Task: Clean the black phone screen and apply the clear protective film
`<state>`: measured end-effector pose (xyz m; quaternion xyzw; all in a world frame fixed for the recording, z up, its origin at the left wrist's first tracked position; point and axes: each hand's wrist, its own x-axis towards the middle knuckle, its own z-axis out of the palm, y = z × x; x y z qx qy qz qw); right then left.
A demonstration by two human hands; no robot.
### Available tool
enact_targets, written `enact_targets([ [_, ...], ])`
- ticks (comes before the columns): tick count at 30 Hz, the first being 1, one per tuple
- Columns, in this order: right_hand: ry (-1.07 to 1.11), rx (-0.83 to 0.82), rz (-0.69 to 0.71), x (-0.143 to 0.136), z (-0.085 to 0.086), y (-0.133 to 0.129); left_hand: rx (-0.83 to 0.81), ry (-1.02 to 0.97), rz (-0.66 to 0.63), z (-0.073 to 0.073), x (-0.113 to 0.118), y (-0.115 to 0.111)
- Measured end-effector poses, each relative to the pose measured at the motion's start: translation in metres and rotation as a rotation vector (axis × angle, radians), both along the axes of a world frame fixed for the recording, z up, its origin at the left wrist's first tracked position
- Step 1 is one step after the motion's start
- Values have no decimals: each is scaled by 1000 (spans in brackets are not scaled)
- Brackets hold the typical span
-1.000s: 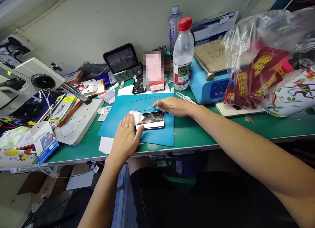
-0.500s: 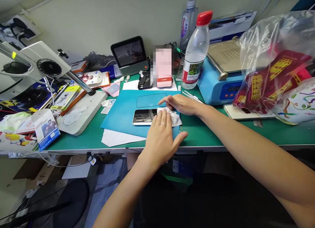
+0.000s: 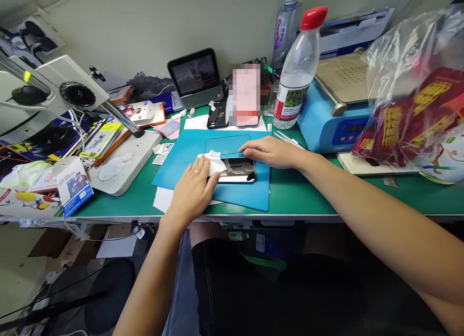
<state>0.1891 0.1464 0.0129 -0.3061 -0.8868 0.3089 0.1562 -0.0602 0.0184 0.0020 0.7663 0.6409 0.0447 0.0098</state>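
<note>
A phone [image 3: 237, 168] with a glossy, reflective dark face and pale edge lies flat on a blue mat [image 3: 174, 167]. My left hand [image 3: 194, 181] presses a folded white tissue [image 3: 214, 163] onto the phone's left end. Its fingers are straight and close together over the tissue, with the thumb apart. At the phone's upper right edge rest the fingertips of my right hand [image 3: 271, 151], outstretched and holding nothing visible. Just behind the phone lies a clear sheet with a thin black outline [image 3: 226, 143], probably a screen protector.
Behind the mat stand a smart display [image 3: 197, 80], a propped phone with a pink screen [image 3: 247, 92] and a red-capped bottle [image 3: 295, 80]. A blue heating plate [image 3: 324, 123] and a plastic bag of red packets [image 3: 402, 118] occupy the right. A microscope base [image 3: 126, 169] is left.
My left hand has slid the tissue leftward along the phone, uncovering its right part. My right hand has come down slightly onto the phone's edge. The whole view has shifted a little.
</note>
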Motion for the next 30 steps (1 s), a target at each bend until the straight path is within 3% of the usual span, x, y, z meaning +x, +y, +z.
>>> enact_targets([
  [4, -6, -2, -3, -1, -1, -1, 26, 3, -49, -8, -18, -22],
  [8, 55, -43, -18, -3, -3, -3, 73, 12, -79, -12, -12, -42],
  [14, 96, -85, -37, -4, -6, -2, 43, -6, -228, -6, 40, -44],
  [18, 113, -102, -54, -2, -7, -1, 39, -3, -205, -3, 82, -24],
  [21, 134, -100, -85, 0, -8, 0, 27, -6, -177, -1, 94, -9],
  [24, 150, -31, -105, 2, -8, 1, 31, 3, -160, 0, 83, 1],
  [30, 137, 13, -94, 3, -4, -2, 45, 64, -4, -3, 15, -4],
])
